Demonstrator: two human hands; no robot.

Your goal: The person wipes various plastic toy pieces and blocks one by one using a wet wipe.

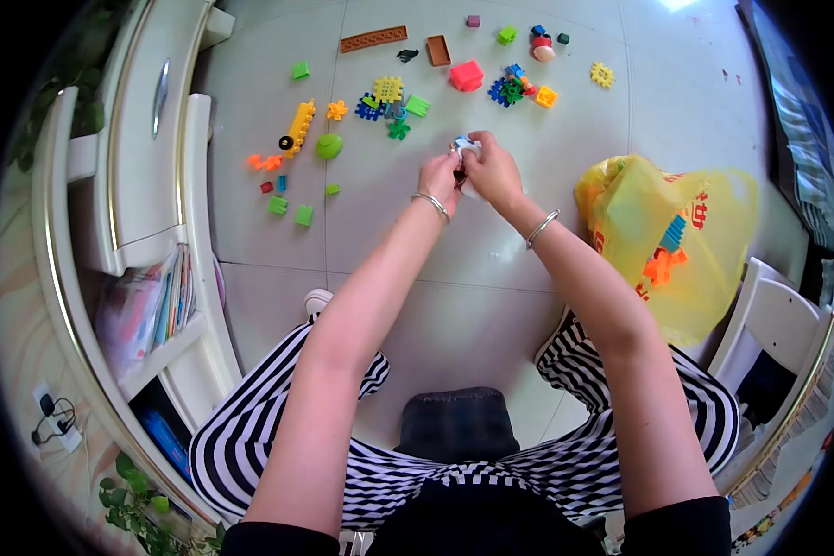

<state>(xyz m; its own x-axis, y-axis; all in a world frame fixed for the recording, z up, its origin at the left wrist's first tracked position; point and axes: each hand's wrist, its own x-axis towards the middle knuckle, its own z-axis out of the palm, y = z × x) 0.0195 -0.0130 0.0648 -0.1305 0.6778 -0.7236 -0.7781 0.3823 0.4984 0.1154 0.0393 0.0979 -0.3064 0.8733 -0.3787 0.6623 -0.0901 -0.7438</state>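
- Our 2 hands meet above the floor: the left hand (440, 179) and the right hand (496, 171) are drawn together, fingertips closed on the same small white-and-blue piece (463, 145).
- That piece sits between our fingers, mostly covered; we cannot tell its full shape, or whether it is 1 part or several.
- We judge the step in hand to be close finger work on this piece, both hands sharing the grip. As we see it, the next move calls for a steady pinch and small, controlled finger pressure, since little of the piece is exposed.
- 1 silver bangle circles each wrist: the left bangle (433, 206) and the right bangle (543, 229).
- Ahead, loose toy parts are spread on the tiled floor (491, 250): a pink block (466, 76), a yellow gear piece (602, 75), a long brown strip (373, 39) and a brown tray (437, 51).
- Farther left lie a yellow wheeled base (298, 128), an orange flower piece (337, 110) and a green dome (329, 146).
- At our right, a yellow plastic bag (723, 278) lies beside our arm, with orange parts (663, 267) and a teal part (674, 233) showing at it.
- The bag carries red printed characters, creased and partly hidden; we cannot read a brand. We find no other legible writing; the books (181, 287) on the left shelf are too small to read.
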